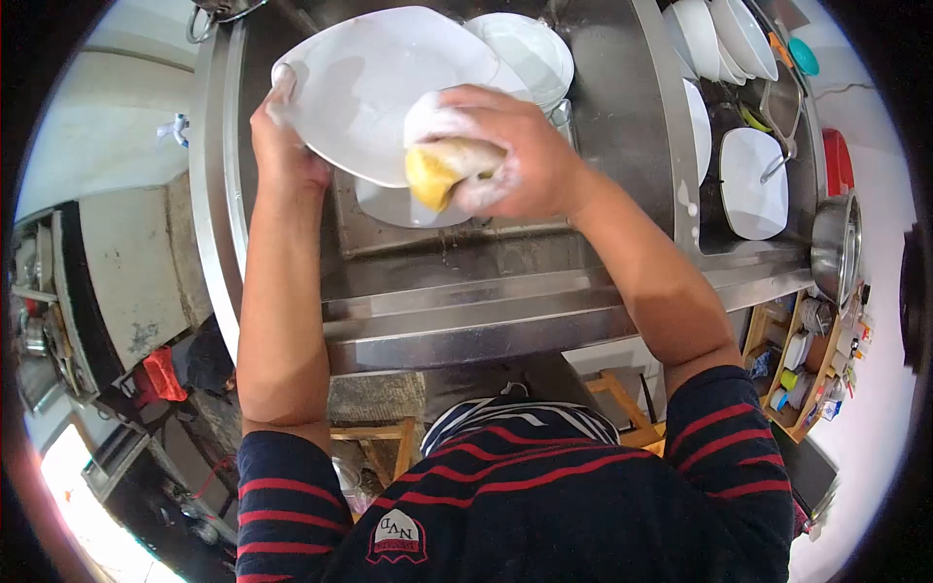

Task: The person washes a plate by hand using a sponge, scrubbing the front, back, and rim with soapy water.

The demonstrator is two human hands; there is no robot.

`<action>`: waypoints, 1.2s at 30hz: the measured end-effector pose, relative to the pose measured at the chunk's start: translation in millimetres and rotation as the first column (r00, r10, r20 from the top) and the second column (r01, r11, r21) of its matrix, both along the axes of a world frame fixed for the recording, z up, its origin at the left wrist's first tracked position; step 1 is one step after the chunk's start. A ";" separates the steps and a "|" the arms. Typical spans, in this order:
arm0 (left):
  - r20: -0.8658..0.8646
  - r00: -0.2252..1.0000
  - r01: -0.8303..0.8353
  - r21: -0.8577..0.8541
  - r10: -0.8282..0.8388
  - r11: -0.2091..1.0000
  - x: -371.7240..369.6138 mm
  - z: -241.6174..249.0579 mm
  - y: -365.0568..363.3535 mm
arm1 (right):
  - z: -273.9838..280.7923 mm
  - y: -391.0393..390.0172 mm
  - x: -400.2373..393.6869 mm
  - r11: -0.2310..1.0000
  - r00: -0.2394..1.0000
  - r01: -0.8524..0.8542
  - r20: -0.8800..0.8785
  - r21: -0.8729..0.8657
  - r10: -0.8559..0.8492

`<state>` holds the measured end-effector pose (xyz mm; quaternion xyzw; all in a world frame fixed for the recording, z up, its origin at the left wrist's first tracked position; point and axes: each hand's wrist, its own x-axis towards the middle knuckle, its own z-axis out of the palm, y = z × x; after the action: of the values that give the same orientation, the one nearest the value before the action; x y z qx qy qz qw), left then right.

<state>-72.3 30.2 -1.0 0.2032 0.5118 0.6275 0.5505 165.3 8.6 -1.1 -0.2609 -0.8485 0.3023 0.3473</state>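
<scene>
Plate tilts over the sink, its rim pinched in the left hand, right hand curled around a soapy yellow sponge.

From where I stand, a small tap juts from the wall at ten o'clock, and a metal pot pokes in near eleven. Over at two o'clock lies a turquoise bowl, with a red object below it (what it is, I can't make out). A steel basin leans by the counter's end at three. Just below three, a wooden shelf holds a jumble of small items. Towards half past eight, a bright red cloth hangs beside something dark.
</scene>
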 end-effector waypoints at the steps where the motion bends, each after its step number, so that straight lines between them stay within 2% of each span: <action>1: -0.068 0.998 -0.012 -0.021 0.011 1.000 -1.5 1.6 1.2 | -4.6 6.3 7.5 1.000 1.000 0.003 0.000 0.001 -0.003; 3: -0.033 0.999 0.023 -0.014 -0.023 1.000 -6.1 9.1 1.5 | -10.6 18.1 21.0 0.986 0.969 0.131 0.198 0.101 -0.149; 4: 0.001 0.999 0.053 -0.012 -0.053 0.999 -6.1 12.4 -0.6 | -13.0 24.5 26.9 0.974 0.951 0.188 0.224 0.126 -0.213; 5: 0.002 0.998 0.058 -0.011 -0.058 0.998 -3.0 14.4 -2.9 | -16.6 30.2 30.2 0.973 0.950 0.193 0.225 0.127 -0.217; 7: -0.079 0.986 0.140 -0.070 -0.145 0.988 7.6 16.8 -8.1 | -19.7 39.9 33.6 0.920 0.888 0.379 0.241 0.095 -0.391; 8: 0.001 0.977 0.214 -0.062 -0.214 0.975 13.0 14.5 -10.5 | -27.9 43.3 32.3 0.878 0.849 0.458 0.222 0.141 -0.479; 9: 0.002 0.976 0.216 -0.064 -0.216 0.974 19.2 12.0 -12.9 | -28.3 43.8 29.3 0.877 0.848 0.460 0.223 0.139 -0.480; 11: 0.055 0.923 0.385 -0.084 -0.382 0.919 34.1 8.2 -18.4 | -29.7 43.2 22.6 0.795 0.771 0.587 0.194 0.155 -0.607; 12: 0.127 0.892 0.447 -0.117 -0.433 0.887 43.2 13.4 -20.5 | -31.7 42.0 18.3 0.792 0.767 0.590 0.198 0.156 -0.610; 14: 0.129 0.886 0.460 -0.127 -0.445 0.879 53.1 11.7 -23.7 | -36.3 37.1 6.3 0.843 0.846 0.520 0.053 0.135 -0.530; 15: 0.126 0.883 0.467 -0.139 -0.452 0.873 53.6 9.6 -25.0 | -33.8 32.2 -1.9 0.845 0.847 0.518 0.052 0.133 -0.528; 17: 0.122 0.894 0.444 -0.125 -0.431 0.887 45.5 2.9 -20.6 | -22.1 17.3 -15.9 0.940 0.945 0.328 -0.047 0.091 -0.325; 18: 0.184 0.877 0.463 -0.070 -0.444 0.884 39.8 2.6 -18.3 | -15.5 10.2 -17.0 0.941 0.945 0.326 -0.050 0.091 -0.323; 19: 0.244 0.854 0.476 -0.012 -0.459 0.879 35.8 2.8 -15.8 | -8.6 3.9 -16.4 0.984 0.986 0.163 -0.045 0.070 -0.160; 20: 0.198 0.894 0.416 -0.030 -0.403 0.909 33.4 3.7 -12.8 | -4.4 1.6 -14.7 0.999 0.999 -0.005 -0.044 0.049 0.007; 21: 0.195 0.895 0.414 -0.029 -0.401 0.910 27.9 3.0 -9.3 | -2.5 3.0 -10.2 0.999 0.999 -0.007 -0.046 0.050 0.009; 23: 0.149 0.935 0.321 0.023 -0.321 0.947 16.4 2.0 -3.1 | -1.2 7.8 4.9 0.992 0.992 -0.109 0.063 -0.061 0.113; 24: -0.019 0.978 0.205 -0.059 -0.206 0.977 23.7 17.0 -7.7 | -7.0 14.5 13.4 0.998 0.990 -0.061 0.127 -0.004 0.061; 25: -0.020 0.978 0.207 -0.060 -0.209 0.976 21.2 16.2 -7.2 | -11.8 22.5 21.8 0.998 0.990 -0.059 0.126 -0.004 0.059; 27: 0.029 0.965 0.261 -0.063 -0.259 0.963 15.9 11.5 -6.5 | -20.1 37.7 35.0 0.980 0.949 0.194 0.248 0.034 -0.196; 28: 0.031 0.965 0.262 -0.063 -0.260 0.963 19.8 9.5 -8.5 | -27.9 41.4 34.4 0.980 0.948 0.195 0.250 0.034 -0.197; 30: 0.045 0.934 0.358 -0.083 -0.355 0.930 34.4 6.2 -14.2 | -42.5 45.4 26.1 0.877 0.855 0.468 0.197 0.104 -0.480; 31: 0.046 0.935 0.355 -0.082 -0.352 0.931 42.7 7.2 -16.4 | -36.9 43.6 18.3 0.879 0.857 0.465 0.197 0.105 -0.477; 33: 0.162 0.906 0.409 -0.105 -0.390 0.906 54.8 7.8 -21.8 | -26.6 32.2 2.4 0.888 0.886 0.459 0.058 0.038 -0.461; 34: 0.164 0.906 0.409 -0.108 -0.390 0.906 54.6 7.6 -23.3 | -24.8 26.9 -4.5 0.888 0.885 0.459 0.060 0.035 -0.461; 36: 0.150 0.887 0.454 -0.110 -0.437 0.884 54.3 8.4 -25.1 | -20.9 17.0 -15.7 0.929 0.934 0.358 -0.025 0.093 -0.358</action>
<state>-18.0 5.1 7.4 0.2376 0.4603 0.4571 0.7230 149.6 25.5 -22.1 -0.3931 -0.7989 0.1940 0.4119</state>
